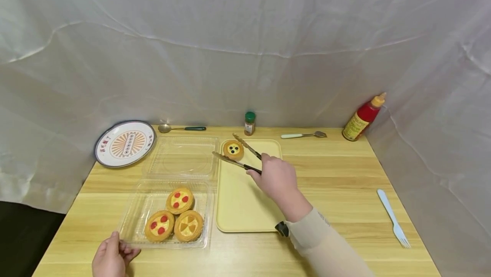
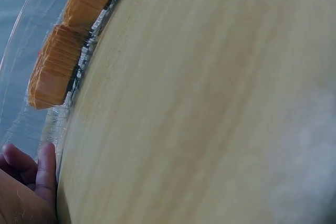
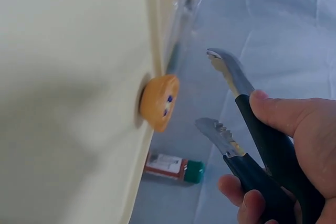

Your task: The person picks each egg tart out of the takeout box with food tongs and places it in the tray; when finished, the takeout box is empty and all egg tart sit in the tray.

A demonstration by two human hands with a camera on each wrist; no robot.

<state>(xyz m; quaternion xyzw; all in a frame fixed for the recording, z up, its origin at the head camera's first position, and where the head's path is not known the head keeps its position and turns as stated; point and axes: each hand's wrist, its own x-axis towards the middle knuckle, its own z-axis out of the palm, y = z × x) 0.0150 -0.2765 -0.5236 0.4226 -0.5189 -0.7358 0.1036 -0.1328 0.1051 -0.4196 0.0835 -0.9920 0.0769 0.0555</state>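
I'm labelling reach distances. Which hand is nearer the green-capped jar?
Right. The right hand, holding tongs over the tray, is nearer; the green-capped jar stands beyond it, slightly left. The left hand is farther, at the near left corner of the clear container.

Right sleeve (image 1: 331, 249): long, pale beige, plain cloth, soft folds, wider toward view's bottom edge. Cuff (image 1: 302, 230) broad, same beige, ending just short of wrist joint. Small black block (image 1: 282, 229) at wrist, beside cuff edge, rounded outline; finer details too small to make out. Narrow grey patch (image 1: 323, 217) along cuff's other side; its nature unclear. Right hand (image 1: 278, 178): bare, wrist uncovered up to cuff; thumbnail (image 3: 260, 94) short, rounded. Left hand (image 1: 112, 255): bare fingers, bare back.
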